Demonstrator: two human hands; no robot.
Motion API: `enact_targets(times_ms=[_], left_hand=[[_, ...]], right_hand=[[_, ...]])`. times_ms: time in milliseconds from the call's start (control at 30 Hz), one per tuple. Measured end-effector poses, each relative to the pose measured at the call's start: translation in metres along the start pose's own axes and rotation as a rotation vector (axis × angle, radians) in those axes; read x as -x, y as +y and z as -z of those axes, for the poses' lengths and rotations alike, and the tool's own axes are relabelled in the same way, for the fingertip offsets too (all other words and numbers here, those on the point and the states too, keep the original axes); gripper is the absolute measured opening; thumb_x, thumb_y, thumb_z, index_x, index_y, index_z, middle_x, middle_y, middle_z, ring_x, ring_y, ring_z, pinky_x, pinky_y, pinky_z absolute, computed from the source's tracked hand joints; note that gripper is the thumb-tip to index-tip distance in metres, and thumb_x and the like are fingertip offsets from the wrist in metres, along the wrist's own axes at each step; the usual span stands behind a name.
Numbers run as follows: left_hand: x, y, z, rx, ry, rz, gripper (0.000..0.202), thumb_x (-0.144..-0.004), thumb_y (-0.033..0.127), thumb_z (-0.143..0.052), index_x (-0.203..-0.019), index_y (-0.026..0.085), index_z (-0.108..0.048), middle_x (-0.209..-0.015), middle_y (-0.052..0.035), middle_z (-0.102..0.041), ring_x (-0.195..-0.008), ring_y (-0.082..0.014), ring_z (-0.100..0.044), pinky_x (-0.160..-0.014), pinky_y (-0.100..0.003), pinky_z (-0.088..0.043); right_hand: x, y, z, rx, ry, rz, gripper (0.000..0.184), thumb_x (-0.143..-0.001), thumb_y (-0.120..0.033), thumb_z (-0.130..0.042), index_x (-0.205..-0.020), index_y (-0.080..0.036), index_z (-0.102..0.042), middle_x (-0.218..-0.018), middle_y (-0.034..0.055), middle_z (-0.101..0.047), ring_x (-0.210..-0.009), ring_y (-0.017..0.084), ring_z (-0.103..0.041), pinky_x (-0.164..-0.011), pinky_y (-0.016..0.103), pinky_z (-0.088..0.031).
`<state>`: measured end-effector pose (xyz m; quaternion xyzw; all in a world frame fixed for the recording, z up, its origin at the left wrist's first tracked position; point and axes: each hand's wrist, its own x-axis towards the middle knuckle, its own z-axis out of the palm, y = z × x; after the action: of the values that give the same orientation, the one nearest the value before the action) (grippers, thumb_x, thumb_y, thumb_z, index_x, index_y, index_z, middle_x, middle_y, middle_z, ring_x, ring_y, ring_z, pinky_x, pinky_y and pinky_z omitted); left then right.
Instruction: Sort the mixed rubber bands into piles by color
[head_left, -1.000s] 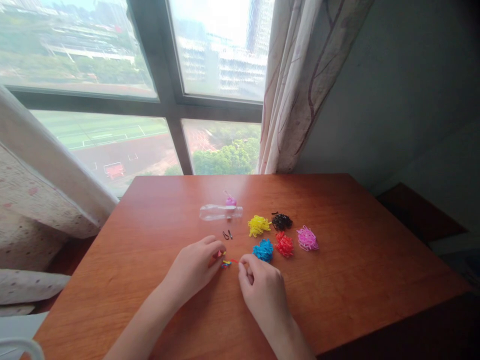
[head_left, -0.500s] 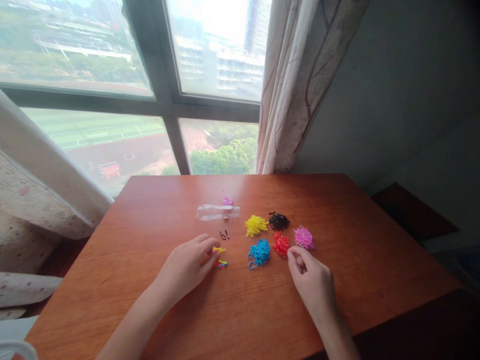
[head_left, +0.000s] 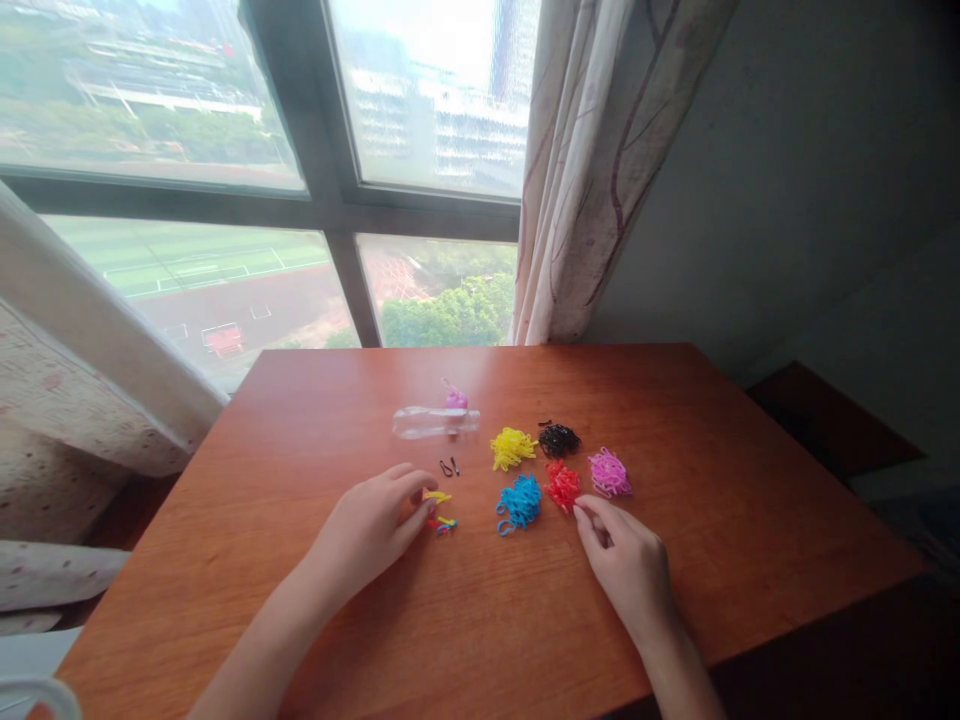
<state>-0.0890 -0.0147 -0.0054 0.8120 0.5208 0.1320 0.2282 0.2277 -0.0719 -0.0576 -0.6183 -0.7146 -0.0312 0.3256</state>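
Note:
My left hand (head_left: 380, 520) rests on the table, thumb and forefinger apart beside a few yellow, red and blue rubber bands (head_left: 446, 523); the fingers partly hide some of them. At the near edge of the red rubber band pile (head_left: 562, 486), my right hand (head_left: 621, 545) pinches thumb and forefinger together on a red band, mostly hidden by the fingertips. A blue rubber band pile (head_left: 520, 503) lies between the hands. Farther back are piles of yellow bands (head_left: 512, 449) and black bands (head_left: 559, 440), with pink bands (head_left: 610, 472) to the right.
A clear plastic bottle (head_left: 424, 423) lies on its side toward the back, a pinkish-purple item (head_left: 455, 399) just behind it. Two small dark pieces (head_left: 449, 467) lie in front. The wooden table (head_left: 465, 640) stands against a window, with curtains (head_left: 574, 180) on both sides.
My left thumb and fingers have shifted slightly back from the small multicoloured bands. The right hand stays at the red pile almost unmoved.

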Motion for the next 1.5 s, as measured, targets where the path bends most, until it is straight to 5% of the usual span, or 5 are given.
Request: enact_targets(times_ms=[167,367,600,900,1500], left_hand=[[-0.001,0.001,0.002,-0.004,0.012,-0.001,0.019,-0.091,0.028,-0.047,-0.088,0.023,-0.065,-0.09,-0.0012,-0.067,-0.076,-0.0154,-0.061,-0.067,-0.024,-0.042],[0.004,0.003,0.003,-0.018,-0.026,-0.027,0.018,-0.091,0.025,-0.047,-0.083,0.022,-0.063,-0.085,-0.001,-0.064,-0.073,-0.0146,-0.059,-0.065,-0.023,-0.041],[0.015,0.003,-0.004,-0.017,-0.083,0.0,0.02,-0.092,0.021,-0.044,-0.091,0.023,-0.064,-0.087,-0.0019,-0.064,-0.078,-0.0158,-0.061,-0.068,-0.024,-0.041],[0.015,0.006,-0.006,-0.021,-0.109,0.019,0.019,-0.091,0.02,-0.044,-0.089,0.022,-0.063,-0.088,-0.0025,-0.064,-0.08,-0.017,-0.063,-0.07,-0.024,-0.044],[0.013,0.006,-0.006,0.04,-0.064,-0.006,0.016,-0.088,0.017,-0.049,-0.089,0.021,-0.064,-0.087,-0.0019,-0.065,-0.076,-0.0157,-0.058,-0.067,-0.024,-0.041]], right_hand=[[-0.003,-0.02,0.001,-0.122,-0.007,0.013,0.025,-0.098,-0.027,-0.047,-0.091,-0.02,-0.071,-0.077,0.0054,-0.072,-0.063,0.015,-0.066,-0.064,0.025,-0.049],[-0.01,-0.075,-0.011,-0.25,-0.179,0.058,0.022,-0.097,-0.021,-0.047,-0.088,-0.021,-0.067,-0.072,0.001,-0.068,-0.063,0.014,-0.062,-0.063,0.024,-0.041],[-0.015,-0.122,-0.033,-0.12,-0.359,0.075,0.013,-0.092,-0.013,-0.052,-0.088,-0.023,-0.061,-0.076,-0.0012,-0.069,-0.07,0.016,-0.064,-0.061,0.024,-0.036],[-0.015,-0.128,-0.05,-0.052,-0.352,0.061,0.012,-0.092,-0.013,-0.054,-0.084,-0.022,-0.058,-0.074,-0.0006,-0.068,-0.069,0.016,-0.065,-0.058,0.024,-0.033],[-0.01,-0.131,-0.047,-0.044,-0.381,-0.018,0.013,-0.093,-0.015,-0.057,-0.083,-0.023,-0.059,-0.074,-0.0015,-0.068,-0.069,0.017,-0.064,-0.058,0.027,-0.028]])
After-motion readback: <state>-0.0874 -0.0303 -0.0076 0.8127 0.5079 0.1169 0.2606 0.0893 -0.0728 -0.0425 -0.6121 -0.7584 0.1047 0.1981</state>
